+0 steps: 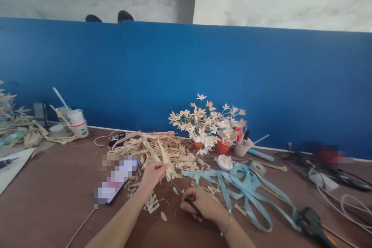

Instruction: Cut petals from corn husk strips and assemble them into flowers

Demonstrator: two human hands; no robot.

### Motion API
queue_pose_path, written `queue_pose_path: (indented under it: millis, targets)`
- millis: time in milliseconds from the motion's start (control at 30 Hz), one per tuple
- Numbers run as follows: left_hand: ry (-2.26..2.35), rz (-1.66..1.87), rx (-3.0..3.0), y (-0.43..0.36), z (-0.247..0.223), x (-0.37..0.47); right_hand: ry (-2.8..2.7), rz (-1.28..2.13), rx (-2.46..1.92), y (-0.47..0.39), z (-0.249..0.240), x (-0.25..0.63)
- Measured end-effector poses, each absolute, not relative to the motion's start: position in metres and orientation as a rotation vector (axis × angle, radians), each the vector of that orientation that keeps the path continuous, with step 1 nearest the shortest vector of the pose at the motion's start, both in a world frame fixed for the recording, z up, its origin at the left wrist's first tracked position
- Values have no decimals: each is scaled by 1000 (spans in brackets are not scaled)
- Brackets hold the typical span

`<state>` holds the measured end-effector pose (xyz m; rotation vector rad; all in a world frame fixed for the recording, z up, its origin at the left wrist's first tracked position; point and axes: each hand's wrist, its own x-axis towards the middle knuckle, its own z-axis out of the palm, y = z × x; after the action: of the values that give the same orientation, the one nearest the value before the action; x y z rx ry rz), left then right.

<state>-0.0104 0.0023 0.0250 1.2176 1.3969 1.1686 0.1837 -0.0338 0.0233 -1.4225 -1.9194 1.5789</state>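
My left hand (155, 175) pinches the lower end of a pale dried corn husk strip (165, 155), its wider part fanning upward over the pile. In my right hand (200, 203) is a pair of scissors (192, 206) with dark handles. The thin blades point up and left, close to the husk at my left fingertips; whether they touch it I cannot tell. Behind both hands spreads a heap of husk strips (177, 145), with small cut scraps (151, 203) lying nearer on the brown table (162, 232).
Husk flowers (206, 124) stand in small red pots (223, 146) against the blue partition (145, 77). Blue ribbon (247, 186) trails across the right side toward a black glue gun (310, 223). A phone (117, 180) leans at left. Cables (343, 201) lie far right; a white cup (78, 127) stands back left.
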Motion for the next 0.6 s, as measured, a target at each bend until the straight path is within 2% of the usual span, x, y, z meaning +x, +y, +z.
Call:
queue_pose_path:
  millis: [600]
  targets:
    - [1349, 1232, 1056, 1, 26, -6, -1836, 1616, -1358, -30, 12, 184]
